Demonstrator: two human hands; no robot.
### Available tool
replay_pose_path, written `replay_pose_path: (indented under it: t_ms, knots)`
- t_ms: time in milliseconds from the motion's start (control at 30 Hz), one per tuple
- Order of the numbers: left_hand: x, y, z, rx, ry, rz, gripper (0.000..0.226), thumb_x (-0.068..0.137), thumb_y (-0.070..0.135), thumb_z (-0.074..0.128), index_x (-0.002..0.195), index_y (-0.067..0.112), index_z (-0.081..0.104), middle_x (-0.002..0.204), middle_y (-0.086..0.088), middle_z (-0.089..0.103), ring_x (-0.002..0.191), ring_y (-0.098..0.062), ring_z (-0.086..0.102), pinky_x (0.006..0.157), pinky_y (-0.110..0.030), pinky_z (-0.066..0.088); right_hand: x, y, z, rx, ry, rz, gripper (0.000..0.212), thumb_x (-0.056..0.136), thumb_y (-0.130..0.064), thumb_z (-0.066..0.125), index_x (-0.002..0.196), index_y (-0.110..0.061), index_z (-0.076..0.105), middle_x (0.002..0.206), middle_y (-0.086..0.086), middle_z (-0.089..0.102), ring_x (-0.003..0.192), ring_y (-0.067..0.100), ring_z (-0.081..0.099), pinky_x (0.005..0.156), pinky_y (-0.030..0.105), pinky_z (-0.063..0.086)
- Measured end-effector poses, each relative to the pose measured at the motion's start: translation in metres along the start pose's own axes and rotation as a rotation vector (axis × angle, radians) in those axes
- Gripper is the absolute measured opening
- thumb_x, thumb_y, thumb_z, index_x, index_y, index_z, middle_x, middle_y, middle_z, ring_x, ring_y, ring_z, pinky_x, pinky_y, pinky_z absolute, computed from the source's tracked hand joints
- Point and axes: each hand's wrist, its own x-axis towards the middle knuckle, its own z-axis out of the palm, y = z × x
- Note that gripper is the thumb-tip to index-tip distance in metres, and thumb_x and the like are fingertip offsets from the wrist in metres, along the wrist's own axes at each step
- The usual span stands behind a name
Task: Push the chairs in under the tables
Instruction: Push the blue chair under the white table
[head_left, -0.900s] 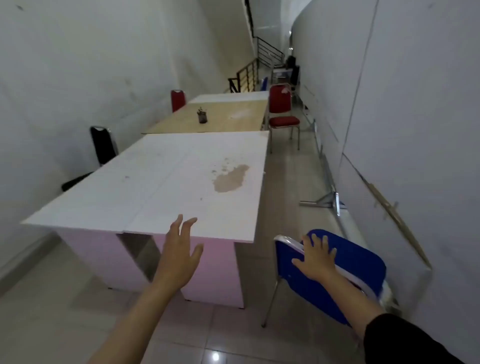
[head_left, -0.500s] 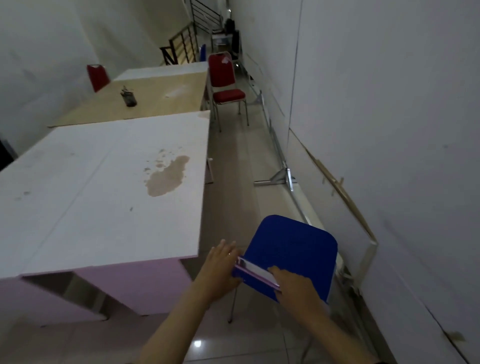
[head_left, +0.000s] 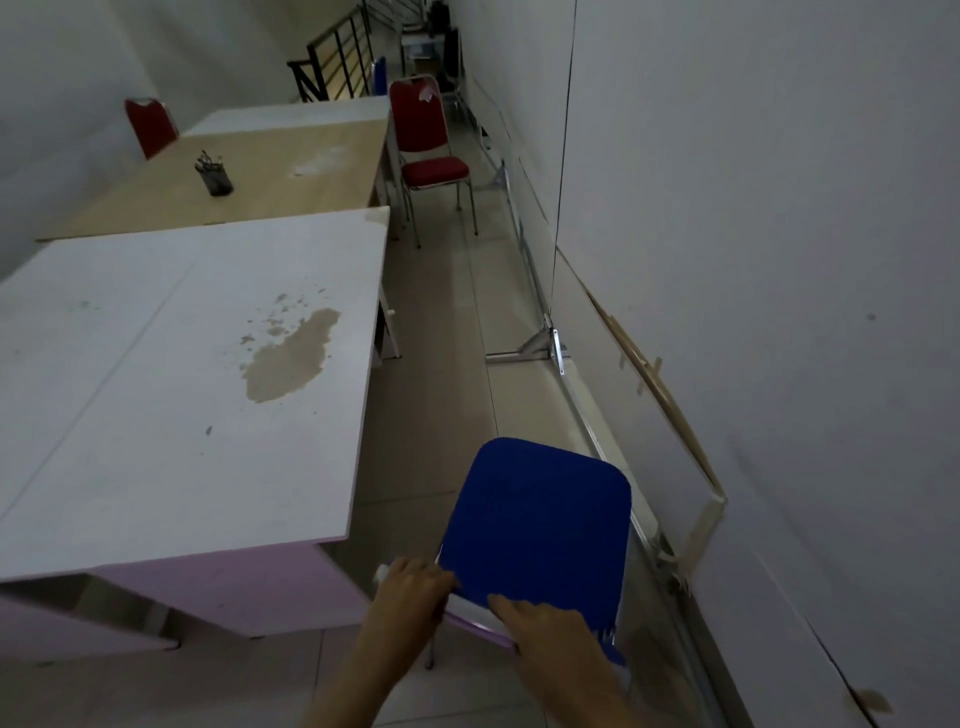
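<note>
Gripping the top rail of a blue chair (head_left: 540, 525), a person stands in a narrow aisle between a row of tables and a pale panelled wall (head_left: 779, 260). Largest in view is the white table (head_left: 171, 374), its flat matte top marked by a brown stain (head_left: 288, 364) and resting on lilac side panels; its long right edge runs beside the aisle. Beyond it, butted end to end, is a tan wood-toned table (head_left: 291, 176) carrying a small dark pen holder (head_left: 218, 176). The blue chair, its padded fabric seat rounded at the corners, stands on the tiled floor (head_left: 447, 312) just right of the white table's near corner, not under it, close to the wall. A red padded chair (head_left: 423, 145) on thin metal legs stands out in the aisle beside the tan table; another red chair back (head_left: 150, 124) shows at its far left side. The left hand (head_left: 413, 584) has its fingers curled over the rail's left end; the right hand (head_left: 545, 623) lies closed over the rail near its right end. Open floor runs ahead along the aisle.
</note>
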Motion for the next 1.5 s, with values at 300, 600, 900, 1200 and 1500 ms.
replay_pose_path:
  t_ms: [300,600,900,1200,1500]
  knots:
    - [-0.031,-0.01,0.024,0.131,-0.166,-0.069,0.043,0.027,0.066,0.073,0.062,0.045,0.06,0.061,0.03,0.056,0.059,0.013,0.05,0.071,-0.02,0.028,0.013,0.025,-0.005,-0.044,-0.125,-0.363,0.031,0.097,-0.029,0.031,0.128,-0.03,0.036,0.121,0.004,0.058,0.101,0.026,0.059,0.089,0.049,0.049]
    - [0.011,-0.045,0.005,-0.193,-0.073,-0.218,0.044,0.063,0.057,0.066,0.103,0.04,0.061,0.098,0.018,0.064,0.089,-0.002,0.059,0.075,-0.018,0.05,0.09,0.041,-0.04,-0.138,-0.063,-0.452,0.027,0.089,-0.023,0.051,0.115,-0.02,0.043,0.099,0.008,0.061,0.079,0.026,0.058,0.068,0.037,0.046]
    - [0.124,-0.1,-0.031,-0.247,-0.122,-0.172,0.05,0.087,0.039,0.053,0.135,0.036,0.04,0.133,0.012,0.052,0.117,-0.01,0.051,0.097,-0.025,0.039,0.199,0.09,-0.081,-0.254,0.072,-0.423,0.039,0.065,-0.052,0.069,0.087,-0.032,0.044,0.065,-0.014,0.054,0.048,0.004,0.048,0.043,0.018,0.03]
    - [0.172,-0.15,-0.062,-0.304,-0.116,-0.131,0.049,0.079,0.039,0.057,0.127,0.031,0.053,0.117,0.008,0.065,0.099,-0.014,0.063,0.084,-0.028,0.051,0.26,0.087,-0.098,-0.294,0.308,-0.38,0.039,0.058,-0.037,0.078,0.083,-0.021,0.053,0.061,-0.005,0.057,0.046,0.013,0.05,0.045,0.022,0.03]
    - [0.212,-0.16,-0.077,-0.257,-0.111,-0.245,0.048,0.081,0.032,0.06,0.128,0.032,0.051,0.113,0.005,0.067,0.094,-0.016,0.064,0.081,-0.035,0.054,0.314,0.109,-0.116,-0.317,0.411,-0.526,0.039,0.063,-0.037,0.081,0.087,-0.016,0.059,0.061,-0.001,0.059,0.046,0.016,0.051,0.047,0.022,0.035]
